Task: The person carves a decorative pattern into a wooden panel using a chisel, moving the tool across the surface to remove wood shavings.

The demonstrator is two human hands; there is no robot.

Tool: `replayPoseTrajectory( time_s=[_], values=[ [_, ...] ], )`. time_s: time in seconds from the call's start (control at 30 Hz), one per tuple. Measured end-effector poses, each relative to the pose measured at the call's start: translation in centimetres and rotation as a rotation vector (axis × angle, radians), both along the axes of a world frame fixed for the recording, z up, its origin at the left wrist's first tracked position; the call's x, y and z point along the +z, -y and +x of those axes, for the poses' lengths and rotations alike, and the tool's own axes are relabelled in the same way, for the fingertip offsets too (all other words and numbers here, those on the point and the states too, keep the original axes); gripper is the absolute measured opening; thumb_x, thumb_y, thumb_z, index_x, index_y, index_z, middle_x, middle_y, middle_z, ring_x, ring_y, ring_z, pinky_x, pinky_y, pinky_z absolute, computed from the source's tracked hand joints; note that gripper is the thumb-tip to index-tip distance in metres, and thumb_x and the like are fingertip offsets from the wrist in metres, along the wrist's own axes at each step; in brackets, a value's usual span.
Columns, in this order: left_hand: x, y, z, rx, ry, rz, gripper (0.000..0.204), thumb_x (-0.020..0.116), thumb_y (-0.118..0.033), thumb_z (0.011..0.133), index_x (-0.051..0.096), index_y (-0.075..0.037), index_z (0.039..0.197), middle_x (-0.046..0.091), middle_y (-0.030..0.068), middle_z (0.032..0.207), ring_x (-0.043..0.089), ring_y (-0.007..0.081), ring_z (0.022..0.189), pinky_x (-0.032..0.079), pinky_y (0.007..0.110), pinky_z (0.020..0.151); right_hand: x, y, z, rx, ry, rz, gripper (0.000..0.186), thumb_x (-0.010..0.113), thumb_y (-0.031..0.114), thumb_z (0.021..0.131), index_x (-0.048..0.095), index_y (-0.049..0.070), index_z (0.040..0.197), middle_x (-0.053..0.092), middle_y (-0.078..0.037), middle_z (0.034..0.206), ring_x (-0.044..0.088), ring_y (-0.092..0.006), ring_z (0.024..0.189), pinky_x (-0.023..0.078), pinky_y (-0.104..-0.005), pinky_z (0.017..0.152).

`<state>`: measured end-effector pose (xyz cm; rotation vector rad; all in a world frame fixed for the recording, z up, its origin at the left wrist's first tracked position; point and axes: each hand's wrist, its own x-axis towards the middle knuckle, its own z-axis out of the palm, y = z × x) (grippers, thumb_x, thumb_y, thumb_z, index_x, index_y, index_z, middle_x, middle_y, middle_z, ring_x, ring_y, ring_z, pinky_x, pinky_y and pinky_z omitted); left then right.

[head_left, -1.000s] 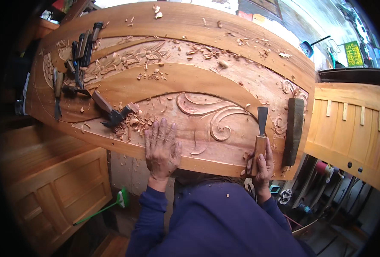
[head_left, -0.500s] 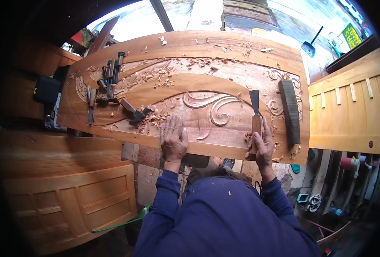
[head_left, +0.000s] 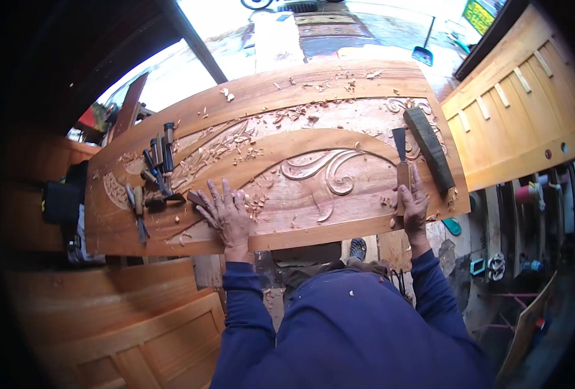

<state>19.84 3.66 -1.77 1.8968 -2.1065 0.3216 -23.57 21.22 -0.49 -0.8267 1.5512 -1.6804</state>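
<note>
A carved wooden panel (head_left: 287, 241) lies across in front of me, with raised scrolls and leaf work. My left hand (head_left: 228, 219) is over its near left part, fingers spread, partly covering a small tool with a wooden end (head_left: 196, 198). Whether the fingers touch that tool I cannot tell. On the right, my right hand (head_left: 414, 209) closes around the wooden handle of a wide flat chisel (head_left: 402, 172), whose dark blade points away from me. Beyond it lies a long dark wooden block (head_left: 428, 149).
Several carving chisels (head_left: 160, 155) are grouped at the panel's left. Wood shavings (head_left: 256, 206) lie scattered over the surface. Door panels stand at the right (head_left: 517, 129) and lower left (head_left: 164, 337). A black case (head_left: 62, 204) sits beyond the left edge.
My left hand has moved left across the panel, spreading its fingers over the small tool. My right hand keeps hold of the chisel. The whole view has shifted and tilted.
</note>
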Motion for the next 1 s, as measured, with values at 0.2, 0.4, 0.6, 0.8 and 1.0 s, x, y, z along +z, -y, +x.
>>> replayPoseTrajectory(
  time_s=[0.2, 0.4, 0.6, 0.8, 1.0],
  values=[
    [-1.8, 1.2, 2.1, -0.234, -0.018, 0.08, 0.052, 0.046, -0.041, 0.114, 0.056, -0.016, 0.159, 0.03, 0.0142, 0.177, 0.017, 0.044, 0.165, 0.012, 0.068, 0.13, 0.5, 0.3, 0.3, -0.22, -0.072, 0.036, 0.068, 0.063, 0.015, 0.107, 0.035, 0.008, 0.169, 0.071, -0.007, 0.101, 0.062, -0.0091, 0.069, 0.054, -0.0247, 0.061],
    [-1.0, 1.9, 5.3, -0.303, -0.016, 0.126, 0.053, 0.05, -0.041, 0.113, 0.055, -0.017, 0.159, 0.029, 0.0119, 0.178, 0.017, 0.0419, 0.166, 0.012, 0.066, 0.131, 2.6, -2.5, 8.4, -0.32, 0.092, 0.002, 0.068, 0.063, 0.021, 0.107, 0.034, 0.004, 0.166, 0.07, -0.011, 0.108, 0.066, -0.0112, 0.071, 0.053, -0.0237, 0.055],
    [2.8, 2.1, 0.2, -0.451, -0.382, 0.102, 0.065, 0.056, -0.034, 0.11, 0.042, -0.002, 0.165, 0.03, 0.0184, 0.176, 0.021, 0.0412, 0.165, 0.013, 0.052, 0.135, 4.6, -8.4, 15.2, -0.469, 0.164, 0.058, 0.067, 0.064, 0.023, 0.106, 0.037, 0.005, 0.164, 0.07, -0.014, 0.108, 0.068, -0.013, 0.071, 0.054, -0.0244, 0.055],
    [0.5, 7.3, -17.5, -0.844, -0.439, 0.174, 0.073, 0.043, -0.042, 0.114, 0.025, 0.002, 0.17, 0.017, 0.0231, 0.179, 0.012, 0.0412, 0.167, 0.008, 0.048, 0.136, 5.7, -7.7, 16.3, -0.538, 0.225, -0.029, 0.067, 0.065, 0.02, 0.106, 0.038, 0.01, 0.166, 0.07, -0.013, 0.11, 0.067, -0.0119, 0.07, 0.053, -0.024, 0.055],
    [-0.9, -5.5, -27.6, -1.726, -0.185, 0.573, 0.058, 0.042, -0.049, 0.113, 0.059, -0.013, 0.155, 0.053, 0.0133, 0.164, 0.042, 0.035, 0.156, 0.022, 0.051, 0.133, 7.5, -9.4, 13.6, -0.648, 0.08, -0.048, 0.066, 0.064, 0.02, 0.107, 0.037, 0.01, 0.167, 0.07, -0.013, 0.113, 0.067, -0.0119, 0.072, 0.054, -0.0247, 0.057]
  ],
)
